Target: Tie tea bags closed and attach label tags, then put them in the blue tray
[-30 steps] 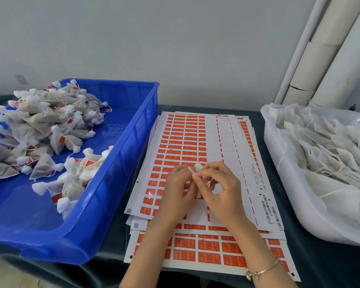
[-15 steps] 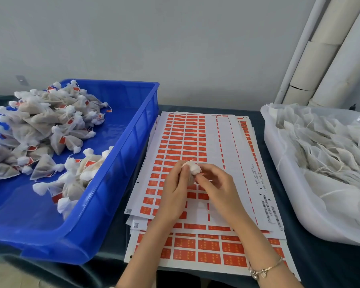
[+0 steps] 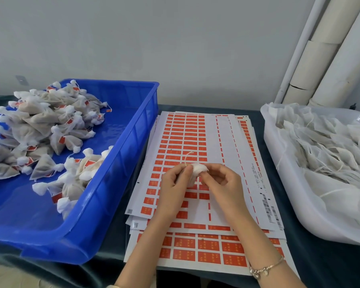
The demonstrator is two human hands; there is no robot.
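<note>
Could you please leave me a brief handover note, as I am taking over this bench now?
Hands: left hand and right hand both pinch one white mesh tea bag above the orange label sheets; its string hangs loose, no tag visible.
Done: pile of tagged bags in the blue plastic tray.
To do: finish this bag, tray it, then the untied bags in the white tub.

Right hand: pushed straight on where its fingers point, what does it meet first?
The right hand pinches the tea bag, so that comes first; just beyond, probably the left hand.
</note>
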